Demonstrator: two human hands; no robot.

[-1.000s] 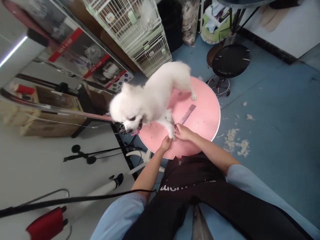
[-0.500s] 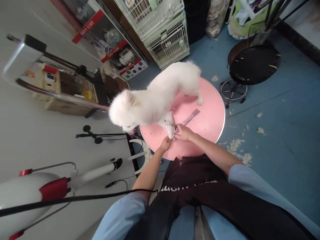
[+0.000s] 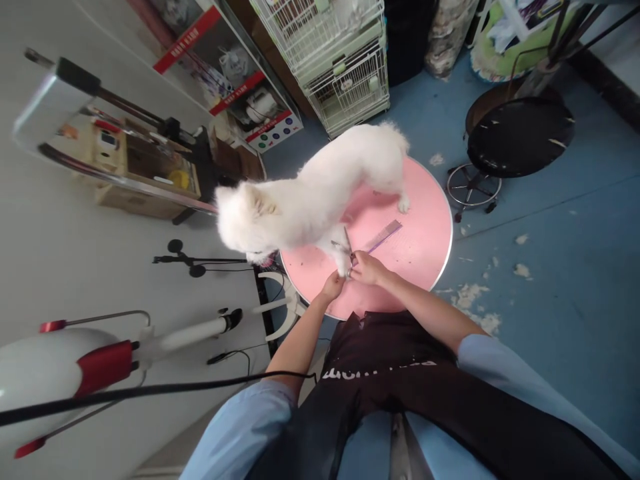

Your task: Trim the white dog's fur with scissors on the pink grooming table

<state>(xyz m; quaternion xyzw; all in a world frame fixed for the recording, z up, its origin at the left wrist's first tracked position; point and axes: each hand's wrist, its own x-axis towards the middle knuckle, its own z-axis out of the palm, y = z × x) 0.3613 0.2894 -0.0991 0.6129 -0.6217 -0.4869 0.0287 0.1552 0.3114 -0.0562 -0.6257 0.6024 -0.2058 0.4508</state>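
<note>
A fluffy white dog (image 3: 320, 193) stands on a round pink grooming table (image 3: 420, 247), head toward the left edge. My left hand (image 3: 333, 287) is closed around the dog's front paw at the table's near edge. My right hand (image 3: 367, 268) is closed on a pair of scissors (image 3: 347, 241), whose blades point up along the dog's front leg. A purple comb (image 3: 383, 235) lies on the table just behind my right hand.
A black round stool (image 3: 520, 137) stands to the right of the table. White wire cages (image 3: 340, 60) are stacked behind it. Clumps of cut fur (image 3: 475, 300) lie on the blue floor. A red and white dryer (image 3: 75, 370) with a black cord is at the left.
The dog has lowered and turned its head away to the left. The scissor blades now show raised along its front leg. Both hands stay at the paw; the camera has shifted.
</note>
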